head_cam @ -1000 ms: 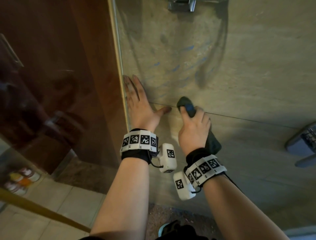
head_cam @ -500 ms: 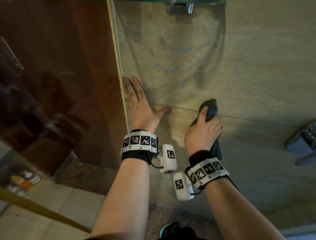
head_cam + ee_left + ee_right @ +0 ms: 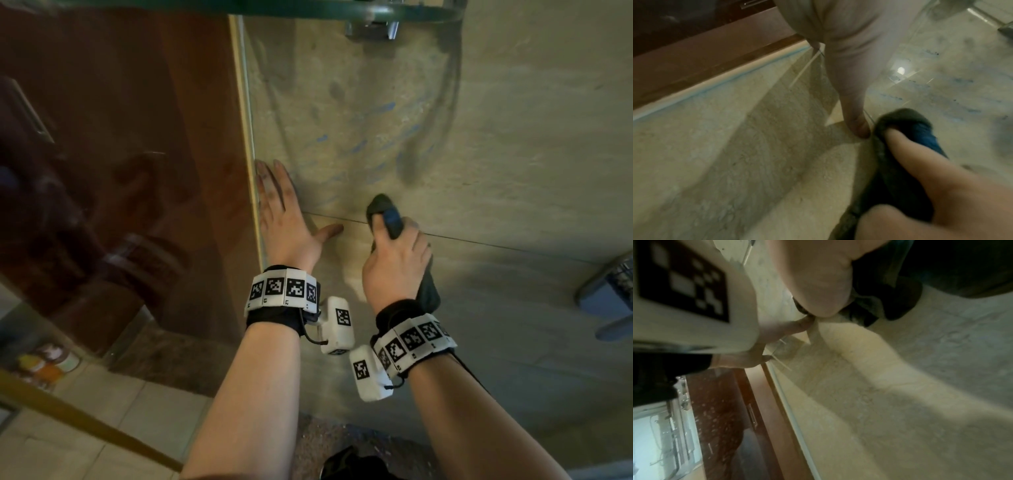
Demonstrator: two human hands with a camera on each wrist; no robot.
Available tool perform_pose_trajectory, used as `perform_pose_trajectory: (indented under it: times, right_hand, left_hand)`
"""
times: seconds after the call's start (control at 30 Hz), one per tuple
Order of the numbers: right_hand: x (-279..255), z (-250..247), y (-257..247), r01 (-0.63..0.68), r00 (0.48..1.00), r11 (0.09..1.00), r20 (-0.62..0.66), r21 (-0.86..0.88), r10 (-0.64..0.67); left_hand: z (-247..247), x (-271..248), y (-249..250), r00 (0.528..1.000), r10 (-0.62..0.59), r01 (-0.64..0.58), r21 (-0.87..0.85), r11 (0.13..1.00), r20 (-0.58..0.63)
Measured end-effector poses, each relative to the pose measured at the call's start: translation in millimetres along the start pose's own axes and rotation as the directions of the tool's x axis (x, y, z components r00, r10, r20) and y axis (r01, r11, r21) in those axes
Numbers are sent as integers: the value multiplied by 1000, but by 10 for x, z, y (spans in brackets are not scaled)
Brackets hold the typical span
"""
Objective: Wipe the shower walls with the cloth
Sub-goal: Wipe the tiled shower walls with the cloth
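**Cloth swings back toward our bracing hand**

Since half a second ago our right hand [image 3: 397, 263] has carried the dark grey-and-blue wadded cloth [image 3: 385, 214] leftward along the wall, back close to the left thumb; the left hand [image 3: 284, 219] has not shifted.

Nearest us, the right hand's fingers are curled round the cloth and press it flat against the beige stone-look shower wall [image 3: 513, 154], presumably so the whole wad rubs the surface. The cloth's long axis runs roughly up the wall: its bunched tip points up and slightly left, just over the horizontal tile joint [image 3: 496, 245], and its tail trails below our palm toward the wrist.

Beside it, our left hand lies spread, fingers straight, palm on the wall next to the glass panel edge [image 3: 246, 137], most likely to steady us.

Farther up, blue smears [image 3: 380, 109] mark the wall, which we judge not yet wiped.
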State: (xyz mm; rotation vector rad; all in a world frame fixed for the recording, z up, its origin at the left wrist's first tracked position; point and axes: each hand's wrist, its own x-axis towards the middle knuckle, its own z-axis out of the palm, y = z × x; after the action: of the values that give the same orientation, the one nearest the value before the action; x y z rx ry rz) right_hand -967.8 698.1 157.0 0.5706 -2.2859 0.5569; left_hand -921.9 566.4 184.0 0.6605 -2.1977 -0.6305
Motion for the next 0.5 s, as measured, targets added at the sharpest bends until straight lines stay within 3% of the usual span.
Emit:
perform_pose_trajectory:
  times: [0.13, 0.27, 0.33, 0.4, 0.5]
  right_hand:
    - [96, 8, -68, -61, 997, 996, -44, 60, 63]
    - [-54, 93, -37, 109, 994, 994, 17, 14, -109]
    - [-117, 97, -8, 134, 989, 991, 57, 5, -134]
    - [-97, 48, 2, 103, 993, 995, 66, 0, -103]
    - [69, -86, 25, -61, 998, 998, 18, 13, 61]
  left_hand:
    - [-6, -9, -19, 1000, 12, -11, 26, 1000, -4]
    - [-18, -16, -1, 1000, 1, -1, 34, 999, 4]
    - [-18, -15, -5, 1000, 2, -2, 34, 999, -1]
    - [-19, -14, -8, 1000, 4, -4, 24, 1000, -3]
    - [-22, -18, -10, 1000, 11, -11, 10, 1000, 0]
